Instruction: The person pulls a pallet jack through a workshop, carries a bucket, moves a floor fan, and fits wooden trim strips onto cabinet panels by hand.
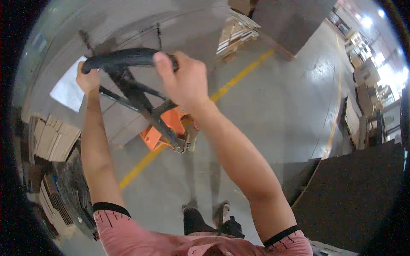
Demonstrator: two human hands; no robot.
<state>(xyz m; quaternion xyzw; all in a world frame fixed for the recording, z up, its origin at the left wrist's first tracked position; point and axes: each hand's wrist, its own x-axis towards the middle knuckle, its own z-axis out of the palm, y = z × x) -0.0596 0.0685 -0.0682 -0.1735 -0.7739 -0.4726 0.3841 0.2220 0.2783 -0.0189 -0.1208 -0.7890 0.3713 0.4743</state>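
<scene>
In front of me tilts a pallet jack, its black loop handle (124, 57) up high and its orange base (171, 121) down on the floor. My left hand (88, 79) is closed around the left end of the handle's grip. At the other end my right hand (183, 79) grips the bar, the thumb lying along its top. A white sheet of paper (70, 87) shows just behind my left hand; whether it is stuck to the stack there or held, I cannot tell. Beyond the handle rises a large grey-brown stack (183, 30), close to the jack.
A yellow floor line (239, 79) runs slantwise under the jack. Stacked light boards (53, 136) stand at the left, more boards (235, 36) at the far middle. A dark brown stack (354, 192) fills the near right. Cartons (367, 77) line the far right.
</scene>
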